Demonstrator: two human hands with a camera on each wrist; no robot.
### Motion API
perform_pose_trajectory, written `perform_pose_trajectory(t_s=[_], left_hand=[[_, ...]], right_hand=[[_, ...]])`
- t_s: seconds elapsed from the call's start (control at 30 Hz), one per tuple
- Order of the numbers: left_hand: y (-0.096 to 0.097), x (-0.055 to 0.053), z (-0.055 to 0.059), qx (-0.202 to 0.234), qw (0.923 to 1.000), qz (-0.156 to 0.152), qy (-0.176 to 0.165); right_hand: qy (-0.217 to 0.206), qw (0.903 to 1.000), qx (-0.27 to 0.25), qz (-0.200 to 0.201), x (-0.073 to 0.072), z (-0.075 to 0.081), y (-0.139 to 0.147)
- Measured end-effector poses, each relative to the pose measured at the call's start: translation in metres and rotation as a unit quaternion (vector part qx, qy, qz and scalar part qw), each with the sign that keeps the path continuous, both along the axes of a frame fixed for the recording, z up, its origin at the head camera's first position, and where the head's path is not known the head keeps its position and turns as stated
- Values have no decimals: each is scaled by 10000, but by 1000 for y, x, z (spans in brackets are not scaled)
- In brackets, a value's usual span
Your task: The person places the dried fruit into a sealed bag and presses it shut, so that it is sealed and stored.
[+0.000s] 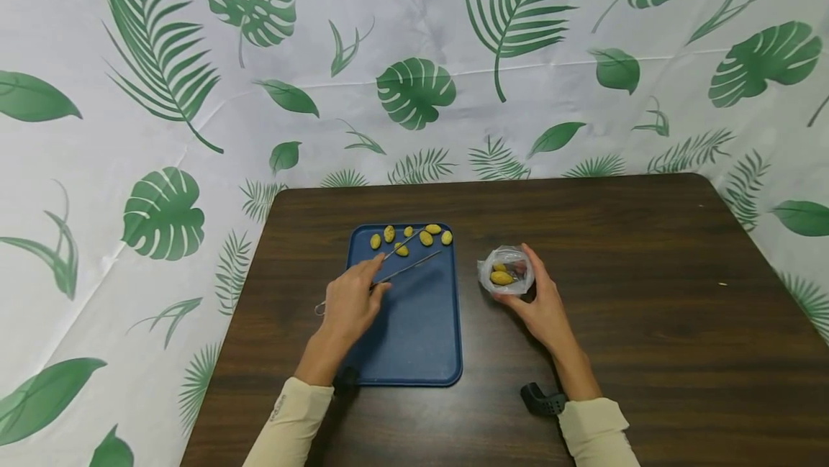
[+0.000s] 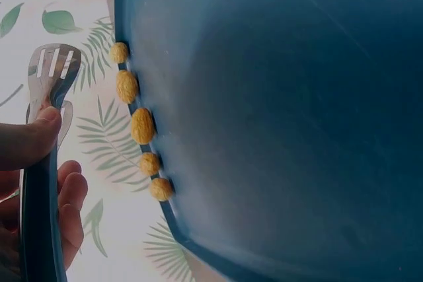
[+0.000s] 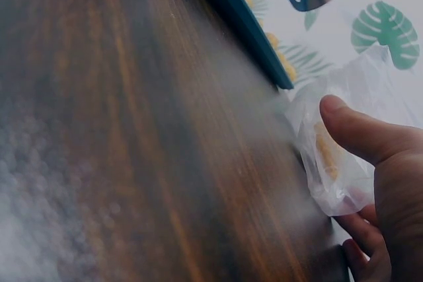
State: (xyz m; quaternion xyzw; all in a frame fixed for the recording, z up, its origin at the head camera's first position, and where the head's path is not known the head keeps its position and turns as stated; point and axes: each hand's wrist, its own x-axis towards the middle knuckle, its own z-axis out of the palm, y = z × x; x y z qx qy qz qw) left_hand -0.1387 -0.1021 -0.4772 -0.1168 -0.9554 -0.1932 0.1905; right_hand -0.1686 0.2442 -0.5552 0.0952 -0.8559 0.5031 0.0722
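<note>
On and over the brown table (image 1: 648, 352), noted one blue tray (image 1: 411, 337), one pair of metal tongs (image 2: 41, 189) and one see-through plastic bag (image 1: 487, 276). Counted seven yellow pieces (image 1: 425, 237) on the tray, rounded and wrinkled, all gathered at the far end; counted five in the left wrist view, in a row along the rim. Found the tongs grasped in the left hand (image 1: 352, 298), thumb and fingers on opposite sides, both arms spread apart over the tray. Saw one tip reaching among the yellow pieces, the other nearer the person, over bare tray. Could not tell whether touching any piece.

Right of the tray, just beside it, found the bag held in the right hand (image 1: 540, 305), thumb and fingers curled round its sides, mouth facing up. Counted at least two more yellow pieces inside; could not count further through the cloudy plastic. Could not tell whether resting on the table or raised slightly.

Also recorded two pale sleeves (image 1: 592, 424), one black band (image 1: 542, 400) at the right wrist, one small yellow scrap (image 1: 722, 283) farther right, and, beyond the table, white cloth (image 1: 350, 114) printed with green leaves.
</note>
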Motion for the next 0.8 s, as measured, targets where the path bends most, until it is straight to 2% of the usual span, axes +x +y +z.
perform_pose_trajectory(t_s=[0.4,0.8], left_hand=[[-9,-4,-3,-202,9997,163,14],[-14,-7,-6,-258,9985,376,-302]], right_hand=[[-24,10000,24,-8,0,-1,1],[1,10000,51,4,-1,-1,0]])
